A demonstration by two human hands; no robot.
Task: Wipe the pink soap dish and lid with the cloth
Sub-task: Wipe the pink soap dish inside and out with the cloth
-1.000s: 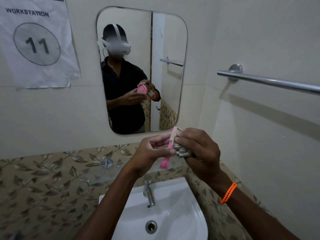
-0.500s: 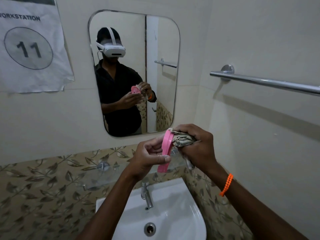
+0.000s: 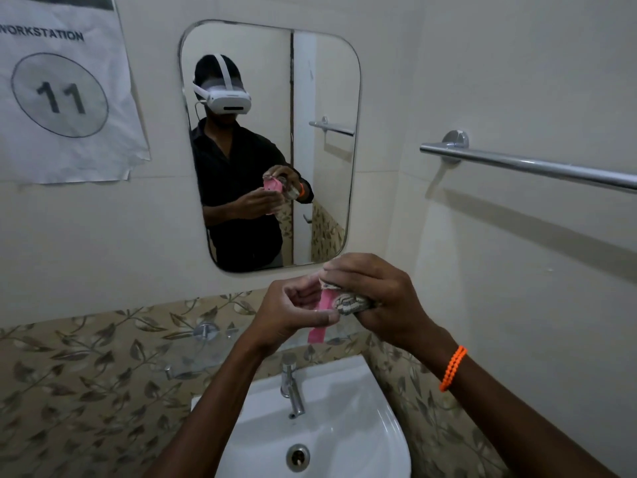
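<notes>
Right hand [image 3: 375,298] presses cloth [image 3: 350,302] over mostly hidden pink piece [image 3: 319,332].

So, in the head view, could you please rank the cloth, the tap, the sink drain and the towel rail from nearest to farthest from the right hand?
1. Cloth: bunched in the right hand, against the pink piece.
2. Tap: below, slightly left.
3. Sink drain and towel rail: drain far below, rail up on the right wall; too close to call.

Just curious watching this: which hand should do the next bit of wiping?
The right hand: it already bunches the cloth against the pink piece, which the left hand holds edge-on.
</notes>
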